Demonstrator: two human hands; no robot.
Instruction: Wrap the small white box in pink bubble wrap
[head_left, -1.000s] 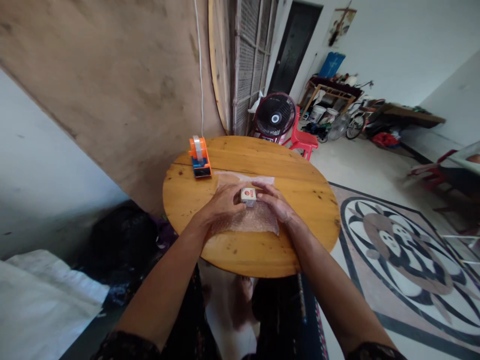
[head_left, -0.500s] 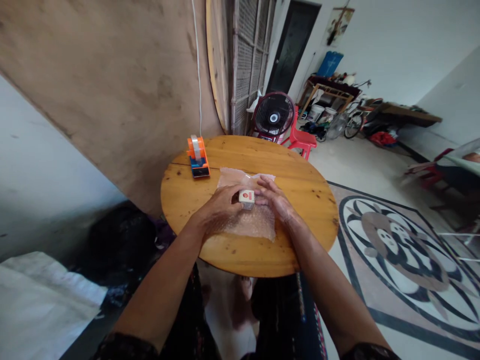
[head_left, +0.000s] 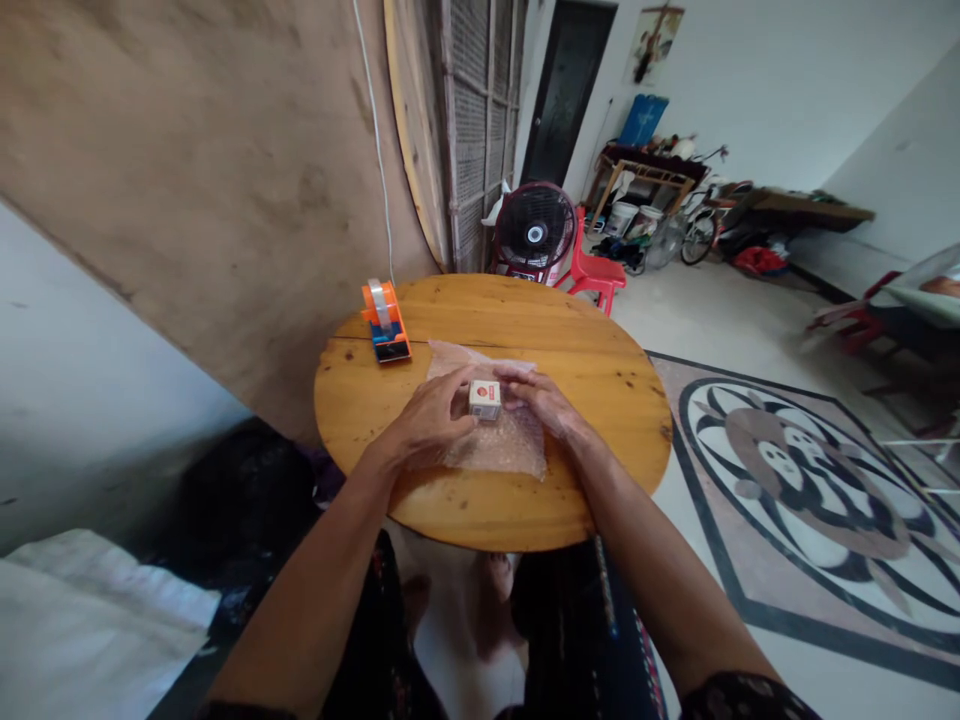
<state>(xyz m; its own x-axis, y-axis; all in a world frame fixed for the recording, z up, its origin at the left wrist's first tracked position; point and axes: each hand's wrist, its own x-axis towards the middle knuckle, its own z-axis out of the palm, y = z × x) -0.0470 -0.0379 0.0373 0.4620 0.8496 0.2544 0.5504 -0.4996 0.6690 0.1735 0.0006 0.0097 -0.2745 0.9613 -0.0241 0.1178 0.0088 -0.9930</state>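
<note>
The step in hand looks like steadying the small box (head_left: 484, 400) on the bubble wrap (head_left: 501, 448), about midway between the left and right edges of the round table (head_left: 607, 345). It calls for light, even pressure from both sides, with the box square to the sheet and the wrap flat beneath it. The left hand (head_left: 431, 412) curves around the box's left side, its thumb and fingers spread about as wide as the box; whether they press on it, I cannot tell. The right hand (head_left: 553, 408) is loosely bent, its fingertips perhaps on the wrap just beside the box, though the view is too coarse to be sure. The left hand hides the wrap's left edge; the right thumb is hard to make out.
</note>
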